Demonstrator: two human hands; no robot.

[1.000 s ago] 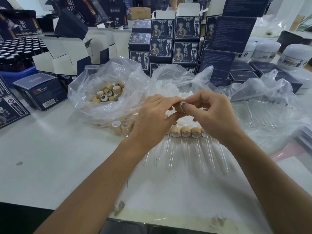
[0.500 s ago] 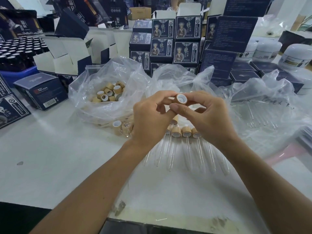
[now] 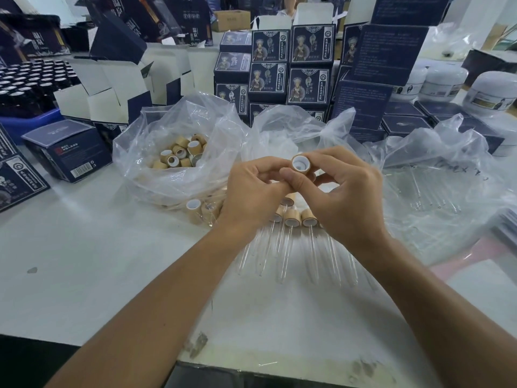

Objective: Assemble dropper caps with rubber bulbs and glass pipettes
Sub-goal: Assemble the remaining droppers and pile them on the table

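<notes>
A tan dropper cap (image 3: 301,164) with a white inner lining faces me, its open end up. My right hand (image 3: 345,191) pinches it between thumb and fingers. My left hand (image 3: 253,193) has its fingers curled against the cap's lower side, where something white shows between the fingers; I cannot tell what it is. Below my hands, several assembled droppers (image 3: 292,221) lie in a row on the white table (image 3: 84,261), their glass pipettes (image 3: 285,256) pointing toward me.
A clear bag of loose tan caps (image 3: 179,156) sits left of my hands. A clear bag of glass pipettes (image 3: 430,189) lies to the right. Stacked dark blue boxes (image 3: 291,68) stand behind, white jars (image 3: 444,82) at far right, dark bottles (image 3: 25,85) at far left.
The cap has been lifted and turned so its white-lined opening faces me. Both hands stayed together above the row of droppers.
</notes>
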